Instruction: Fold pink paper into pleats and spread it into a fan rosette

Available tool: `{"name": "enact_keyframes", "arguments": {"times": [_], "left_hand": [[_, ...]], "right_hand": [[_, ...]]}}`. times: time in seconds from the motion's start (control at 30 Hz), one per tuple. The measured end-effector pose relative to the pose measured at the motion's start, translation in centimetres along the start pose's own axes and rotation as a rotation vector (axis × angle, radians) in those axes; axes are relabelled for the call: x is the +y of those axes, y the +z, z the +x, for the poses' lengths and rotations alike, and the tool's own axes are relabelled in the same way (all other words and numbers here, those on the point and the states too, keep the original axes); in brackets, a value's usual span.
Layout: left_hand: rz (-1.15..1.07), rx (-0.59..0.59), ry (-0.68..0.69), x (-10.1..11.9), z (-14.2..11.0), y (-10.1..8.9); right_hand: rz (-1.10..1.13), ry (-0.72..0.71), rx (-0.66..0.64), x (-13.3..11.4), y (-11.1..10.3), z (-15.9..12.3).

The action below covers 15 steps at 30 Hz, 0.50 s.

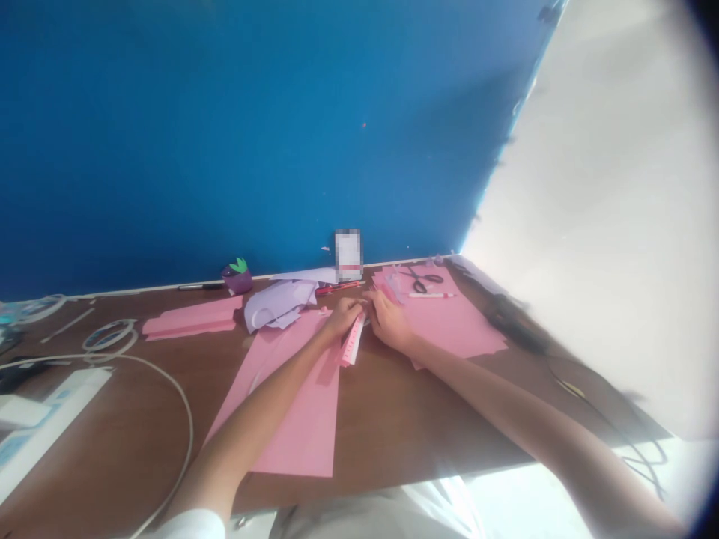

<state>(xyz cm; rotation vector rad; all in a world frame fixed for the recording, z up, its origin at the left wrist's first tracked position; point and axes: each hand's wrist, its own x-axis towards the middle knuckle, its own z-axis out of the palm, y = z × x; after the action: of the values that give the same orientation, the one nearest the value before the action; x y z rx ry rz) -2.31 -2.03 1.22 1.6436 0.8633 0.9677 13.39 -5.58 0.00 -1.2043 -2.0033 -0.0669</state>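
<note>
While left hand [344, 318] clamps strip [351, 344], right hand [390, 323]: fingers unclear | left of strip: paper [194, 318] seemingly folded, sheet [306, 434] flat, likely unworked

Single head-worn camera: faces forward and down over tabletop [427, 419] toward blue wall [252, 135]; left hand [344, 317] and right hand [390, 322] mid-distance.

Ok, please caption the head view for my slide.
Left hand and right hand together at a pink-and-white strip.
</note>
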Motion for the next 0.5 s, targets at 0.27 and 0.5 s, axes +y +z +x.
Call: {"name": "enact_keyframes", "arguments": {"times": [0.27, 0.5], "left_hand": [[-0.009, -0.018, 0.018, 0.2, 0.1, 0.1], [-0.05, -0.028, 0.005, 1.2, 0.0, 0.1]], "right_hand": [[-0.048, 0.026, -0.075, -0.4, -0.3, 0.0], [-0.063, 0.041, -0.061, -0.4, -0.4, 0.0]]}}
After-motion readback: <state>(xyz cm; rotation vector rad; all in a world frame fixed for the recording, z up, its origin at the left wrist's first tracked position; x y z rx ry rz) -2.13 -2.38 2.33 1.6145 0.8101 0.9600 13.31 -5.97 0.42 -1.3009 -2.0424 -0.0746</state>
